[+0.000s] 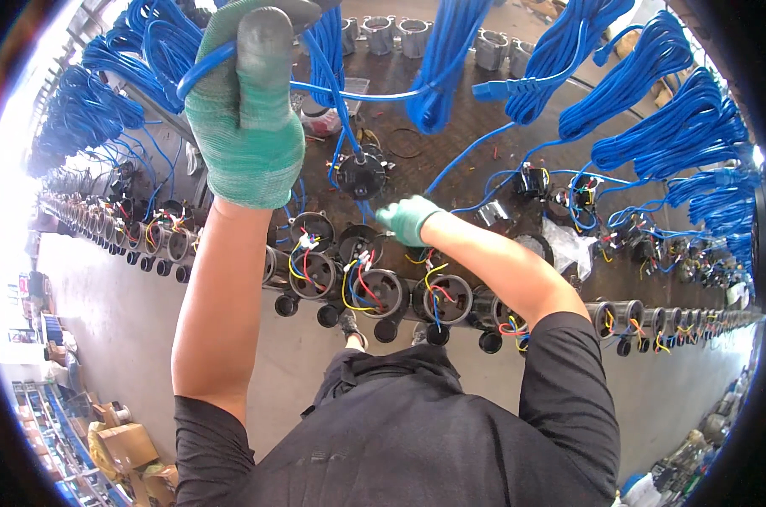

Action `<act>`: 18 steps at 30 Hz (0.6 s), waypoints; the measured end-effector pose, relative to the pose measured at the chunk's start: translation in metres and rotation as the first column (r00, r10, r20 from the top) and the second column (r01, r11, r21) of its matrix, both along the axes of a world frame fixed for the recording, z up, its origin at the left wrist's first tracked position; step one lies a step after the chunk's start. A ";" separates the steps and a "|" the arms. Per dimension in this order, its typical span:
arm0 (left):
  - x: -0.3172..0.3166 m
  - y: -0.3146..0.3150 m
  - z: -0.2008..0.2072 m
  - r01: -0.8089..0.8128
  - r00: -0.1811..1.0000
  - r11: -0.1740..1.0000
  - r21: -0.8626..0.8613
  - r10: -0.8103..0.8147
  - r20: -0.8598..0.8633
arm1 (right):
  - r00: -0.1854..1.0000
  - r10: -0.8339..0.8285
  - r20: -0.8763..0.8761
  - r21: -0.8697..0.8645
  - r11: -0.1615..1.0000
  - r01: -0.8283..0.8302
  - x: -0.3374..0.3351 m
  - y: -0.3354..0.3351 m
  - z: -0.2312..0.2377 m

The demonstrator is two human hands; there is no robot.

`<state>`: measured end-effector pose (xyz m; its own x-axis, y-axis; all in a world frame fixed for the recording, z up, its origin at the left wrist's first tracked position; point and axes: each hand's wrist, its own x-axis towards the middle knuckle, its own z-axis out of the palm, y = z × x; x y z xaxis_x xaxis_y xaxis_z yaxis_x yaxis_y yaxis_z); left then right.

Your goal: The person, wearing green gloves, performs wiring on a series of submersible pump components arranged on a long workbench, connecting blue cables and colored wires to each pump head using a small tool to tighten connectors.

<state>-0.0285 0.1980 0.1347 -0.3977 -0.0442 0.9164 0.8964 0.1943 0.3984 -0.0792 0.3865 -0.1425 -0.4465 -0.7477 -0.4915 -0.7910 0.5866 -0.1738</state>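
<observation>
High on the left, my left hand, in a green glove with dark palm, is closed around a blue cable. My right hand, also gloved in green, hangs over the near part of the bench. Its fingers are drawn together; whatever they pinch, if anything, is too small to make out. Just left of those fingers sits a black round cover with blue cable rising from it. Below the right hand stand open cylindrical housings with red, yellow and blue wires sticking out.
Coiled blue cable bundles hang along the far side. Grey metal cylinders stand in a row at the back of the dark bench. A clear plastic bag lies right of my right hand. Cardboard boxes sit at lower left.
</observation>
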 end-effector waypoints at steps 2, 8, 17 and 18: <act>0.001 0.003 -0.004 -0.041 0.999 0.999 -0.009 0.041 0.019 | 0.997 0.064 -0.040 0.101 0.993 -0.060 0.010 0.008 -0.010; 0.000 0.002 -0.008 -0.061 0.997 0.995 -0.083 0.058 -0.040 | 0.939 0.253 -0.231 0.246 0.949 -0.195 0.005 0.025 -0.026; 0.025 0.004 -0.020 0.033 0.995 0.994 -0.105 -0.024 0.092 | 0.850 -0.233 -0.472 0.206 0.908 0.363 -0.095 0.161 -0.018; 0.028 0.005 -0.020 0.034 0.992 0.991 -0.128 -0.018 0.124 | 0.832 -0.237 -0.501 0.234 0.889 0.394 -0.101 0.176 -0.015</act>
<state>-0.0010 0.2030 0.1148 -0.5062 0.0838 0.8583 0.8481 0.2290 0.4778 -0.1807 0.5625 -0.1572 -0.8579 -0.3656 -0.3609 -0.4948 0.7769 0.3893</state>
